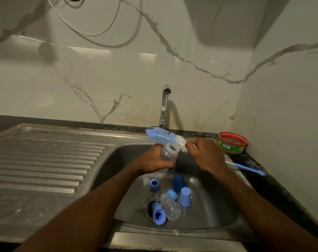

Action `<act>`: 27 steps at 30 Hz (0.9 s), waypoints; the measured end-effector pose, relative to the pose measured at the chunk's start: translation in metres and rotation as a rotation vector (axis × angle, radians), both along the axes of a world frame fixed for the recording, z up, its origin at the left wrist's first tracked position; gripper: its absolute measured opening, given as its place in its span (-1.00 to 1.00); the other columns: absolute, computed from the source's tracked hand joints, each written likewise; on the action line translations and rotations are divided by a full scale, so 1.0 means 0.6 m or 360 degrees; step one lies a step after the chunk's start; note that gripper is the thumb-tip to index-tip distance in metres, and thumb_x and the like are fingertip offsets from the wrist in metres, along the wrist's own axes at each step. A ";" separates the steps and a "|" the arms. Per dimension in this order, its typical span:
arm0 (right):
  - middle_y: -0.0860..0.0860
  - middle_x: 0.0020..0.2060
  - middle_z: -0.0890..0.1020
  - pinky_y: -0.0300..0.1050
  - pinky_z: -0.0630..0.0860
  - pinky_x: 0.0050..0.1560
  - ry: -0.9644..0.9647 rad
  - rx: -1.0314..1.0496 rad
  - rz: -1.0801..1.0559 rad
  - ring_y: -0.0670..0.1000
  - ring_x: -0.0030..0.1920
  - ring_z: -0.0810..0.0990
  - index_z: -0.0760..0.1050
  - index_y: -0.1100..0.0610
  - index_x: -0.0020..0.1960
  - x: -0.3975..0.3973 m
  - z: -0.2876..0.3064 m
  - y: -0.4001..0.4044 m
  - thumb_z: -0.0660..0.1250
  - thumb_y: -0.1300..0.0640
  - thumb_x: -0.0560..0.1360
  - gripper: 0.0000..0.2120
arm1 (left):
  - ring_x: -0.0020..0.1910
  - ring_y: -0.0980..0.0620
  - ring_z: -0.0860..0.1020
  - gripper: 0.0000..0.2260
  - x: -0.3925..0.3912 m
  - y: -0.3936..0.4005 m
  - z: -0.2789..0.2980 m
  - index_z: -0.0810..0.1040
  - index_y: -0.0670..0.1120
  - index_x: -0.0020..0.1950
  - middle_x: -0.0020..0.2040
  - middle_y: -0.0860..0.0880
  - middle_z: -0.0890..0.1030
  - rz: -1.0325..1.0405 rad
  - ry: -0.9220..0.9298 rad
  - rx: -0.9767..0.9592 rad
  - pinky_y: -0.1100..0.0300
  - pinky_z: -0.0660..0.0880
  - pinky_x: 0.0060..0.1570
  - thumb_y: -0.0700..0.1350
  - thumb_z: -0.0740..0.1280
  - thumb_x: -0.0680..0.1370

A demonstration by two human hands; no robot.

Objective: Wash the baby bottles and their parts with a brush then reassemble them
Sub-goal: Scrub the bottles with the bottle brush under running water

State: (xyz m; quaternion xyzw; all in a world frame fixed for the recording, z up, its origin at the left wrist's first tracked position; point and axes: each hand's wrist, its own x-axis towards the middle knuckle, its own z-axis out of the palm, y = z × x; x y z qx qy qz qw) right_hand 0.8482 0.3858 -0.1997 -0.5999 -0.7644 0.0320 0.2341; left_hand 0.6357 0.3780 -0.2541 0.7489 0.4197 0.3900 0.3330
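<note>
Over the sink, blue caps and a spare bottle crowd the drain at six o'clock; above, my left hand grips a clear bottle, right hand fingers pinching the brush across its mouth, faucet at twelve.

Sink basin floor is crowded w/ loose parts: blue caps, a collar and a lying clear bottle clustered over the drain, so little bare steel btwn them. Both hands, held bottle & brush fill the space above the basin's back. Tap stands behind. Drainboard on the left is open; right counter holds a tub and thin brush
</note>
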 end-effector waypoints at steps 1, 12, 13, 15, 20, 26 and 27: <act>0.07 -0.05 0.65 0.02 0.53 0.10 -0.0004 -0.0015 -0.0014 0.07 -0.03 0.61 0.60 0.09 0.01 0.011 -0.001 0.002 0.25 -0.14 0.62 -0.68 | 0.22 0.07 0.59 -0.56 -0.007 0.003 -0.002 0.48 -0.07 0.36 0.20 0.05 0.60 0.0034 -0.0076 0.0000 0.16 0.56 0.20 -0.12 0.48 0.50; -0.01 -0.21 0.58 -0.08 0.41 -0.21 0.0054 0.0071 0.0062 -0.05 -0.24 0.48 0.52 -0.02 -0.19 -0.027 -0.015 -0.007 0.17 -0.17 0.61 -0.67 | 0.16 0.15 0.60 -0.55 0.003 0.008 -0.013 0.48 0.08 0.29 0.15 0.12 0.58 -0.0028 0.0146 -0.0009 0.19 0.53 0.23 -0.16 0.52 0.46; -0.02 -0.23 0.56 -0.11 0.36 -0.25 0.0028 0.0061 0.0042 -0.08 -0.26 0.46 0.51 -0.03 -0.19 -0.023 -0.016 -0.006 0.16 -0.17 0.62 -0.67 | 0.16 0.15 0.60 -0.57 -0.002 0.011 -0.015 0.48 0.07 0.28 0.15 0.12 0.58 0.0001 0.0166 -0.0001 0.16 0.54 0.25 -0.17 0.51 0.48; 0.00 -0.18 0.58 -0.12 0.33 -0.22 0.0005 0.0015 -0.0006 -0.08 -0.24 0.47 0.56 -0.02 -0.12 -0.005 -0.015 -0.002 0.15 -0.17 0.64 -0.66 | 0.18 0.15 0.59 -0.59 -0.013 0.016 -0.017 0.50 0.07 0.29 0.18 0.09 0.59 0.0105 0.0068 0.0056 0.14 0.55 0.25 -0.11 0.50 0.49; 0.03 -0.11 0.60 -0.07 0.42 -0.09 -0.0019 -0.0041 -0.0056 0.00 -0.13 0.52 0.60 0.04 -0.02 0.025 -0.015 0.005 0.12 -0.18 0.65 -0.61 | 0.04 0.34 0.61 -0.64 -0.021 0.016 -0.014 0.50 0.15 0.11 0.01 0.36 0.64 0.0477 -0.0147 0.0210 0.45 0.54 -0.03 -0.15 0.55 0.46; 0.03 -0.29 0.57 -0.01 0.50 -0.16 0.0156 0.0006 -0.0021 0.04 -0.23 0.55 0.47 0.02 -0.32 -0.021 -0.015 -0.009 0.10 -0.18 0.62 -0.55 | 0.04 0.18 0.64 -0.68 0.016 0.010 -0.013 0.61 -0.03 0.16 0.03 0.06 0.66 0.0266 0.0047 0.0279 0.37 0.54 0.03 -0.07 0.52 0.43; 0.05 -0.29 0.58 -0.03 0.48 -0.21 0.0186 0.0011 -0.0016 0.06 -0.24 0.55 0.48 0.04 -0.32 -0.019 -0.011 -0.008 0.11 -0.17 0.62 -0.55 | 0.00 0.22 0.64 -0.73 0.018 0.012 -0.011 0.60 0.05 0.09 -0.02 0.10 0.66 0.0324 0.0065 0.0293 0.41 0.53 -0.03 -0.11 0.54 0.43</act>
